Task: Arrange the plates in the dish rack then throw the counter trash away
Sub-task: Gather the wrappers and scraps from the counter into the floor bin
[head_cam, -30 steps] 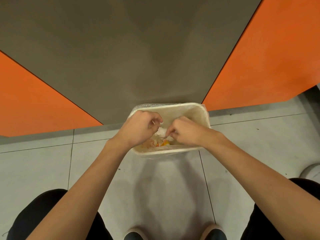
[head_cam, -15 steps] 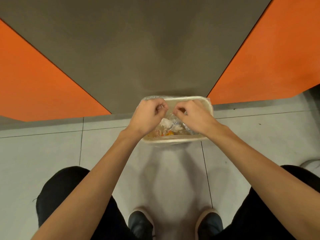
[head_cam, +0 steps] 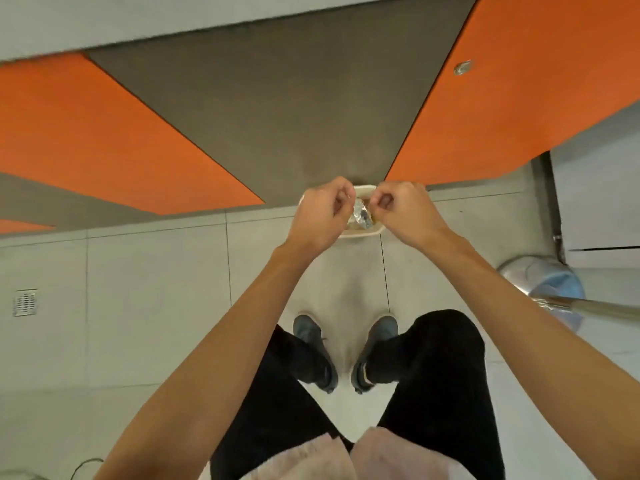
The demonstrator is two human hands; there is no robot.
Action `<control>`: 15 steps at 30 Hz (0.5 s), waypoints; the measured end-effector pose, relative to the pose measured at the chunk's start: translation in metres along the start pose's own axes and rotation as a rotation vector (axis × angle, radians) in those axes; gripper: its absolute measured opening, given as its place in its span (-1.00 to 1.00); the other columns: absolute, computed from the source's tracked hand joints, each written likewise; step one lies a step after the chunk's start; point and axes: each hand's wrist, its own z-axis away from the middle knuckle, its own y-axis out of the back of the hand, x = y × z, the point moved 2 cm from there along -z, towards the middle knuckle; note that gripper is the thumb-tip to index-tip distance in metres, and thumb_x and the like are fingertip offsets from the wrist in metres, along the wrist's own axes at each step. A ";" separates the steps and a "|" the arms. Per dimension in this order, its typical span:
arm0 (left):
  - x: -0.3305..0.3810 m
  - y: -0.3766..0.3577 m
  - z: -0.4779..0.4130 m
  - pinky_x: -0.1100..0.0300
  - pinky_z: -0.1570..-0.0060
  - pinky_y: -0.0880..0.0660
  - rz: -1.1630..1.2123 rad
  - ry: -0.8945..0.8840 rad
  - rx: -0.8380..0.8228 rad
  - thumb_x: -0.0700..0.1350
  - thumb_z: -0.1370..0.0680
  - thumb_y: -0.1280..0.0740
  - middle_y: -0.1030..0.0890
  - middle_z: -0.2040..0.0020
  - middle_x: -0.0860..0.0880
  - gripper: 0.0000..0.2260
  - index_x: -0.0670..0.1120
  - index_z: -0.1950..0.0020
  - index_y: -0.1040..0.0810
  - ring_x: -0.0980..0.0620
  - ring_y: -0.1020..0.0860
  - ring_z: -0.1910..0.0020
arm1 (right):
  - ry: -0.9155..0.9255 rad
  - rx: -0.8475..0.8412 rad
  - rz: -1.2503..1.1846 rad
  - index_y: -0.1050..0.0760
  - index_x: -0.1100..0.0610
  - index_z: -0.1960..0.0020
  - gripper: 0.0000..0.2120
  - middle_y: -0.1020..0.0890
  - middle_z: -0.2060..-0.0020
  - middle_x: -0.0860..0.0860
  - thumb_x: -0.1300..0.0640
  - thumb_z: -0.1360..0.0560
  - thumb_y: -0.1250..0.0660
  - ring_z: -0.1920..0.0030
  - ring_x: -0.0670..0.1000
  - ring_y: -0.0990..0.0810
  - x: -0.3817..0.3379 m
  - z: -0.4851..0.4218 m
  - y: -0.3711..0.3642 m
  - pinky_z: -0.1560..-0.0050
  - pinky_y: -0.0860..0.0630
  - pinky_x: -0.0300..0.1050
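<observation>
A small cream trash bin (head_cam: 361,233) stands on the tiled floor against the grey cabinet front. Crumpled silvery trash (head_cam: 362,216) lies inside it. My left hand (head_cam: 323,214) hovers over the bin's left side and my right hand (head_cam: 403,211) over its right side, a little apart from each other. The fingers of both hands are curled in, and I see nothing held in either. The hands cover most of the bin's rim.
Orange cabinet doors (head_cam: 104,140) flank the grey panel (head_cam: 277,116). A metal bowl (head_cam: 540,278) with a long metal handle (head_cam: 609,309) sits on the floor at the right. A floor drain (head_cam: 25,302) lies far left. My shoes (head_cam: 313,353) stand just behind the bin.
Both hands have lifted up and away from the bin's opening, and the white scrap they held over it has gone. The view has pulled back, showing my legs and shoes.
</observation>
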 end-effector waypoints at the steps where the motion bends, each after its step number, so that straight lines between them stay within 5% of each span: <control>1: 0.022 0.012 0.012 0.05 0.23 -0.52 0.014 0.012 -0.001 -0.24 -0.54 -0.27 -0.57 0.25 -0.02 -0.94 -0.12 0.05 -0.53 -0.01 -0.53 0.30 | -0.004 0.007 -0.019 -0.58 0.07 0.23 -0.87 -0.64 0.33 -0.02 0.27 -0.42 -0.35 0.26 0.00 -0.59 -0.015 0.015 0.017 0.12 -0.52 -0.10; 7: 0.140 0.073 0.058 0.08 0.06 -0.54 0.009 0.019 -0.019 -0.20 -0.53 -0.27 -0.57 -0.10 0.08 -0.75 -0.03 -0.19 -0.48 0.09 -0.55 -0.03 | -0.024 0.047 -0.092 -0.60 0.17 -0.05 -0.79 -0.66 0.06 0.04 0.34 -0.45 -0.35 0.09 -0.04 -0.59 -0.091 0.089 0.124 0.09 -0.39 -0.44; 15: 0.251 0.126 0.079 0.13 -0.34 -0.40 -0.058 -0.134 0.028 -0.16 -0.58 -0.28 -0.51 -0.34 0.02 -0.58 -0.05 -0.45 -0.37 0.12 -0.45 -0.31 | 0.075 0.166 -0.007 -0.47 0.15 -0.34 -0.64 -0.54 -0.25 0.10 0.18 -0.54 -0.32 -0.26 0.09 -0.50 -0.154 0.129 0.235 -0.25 -0.33 -0.14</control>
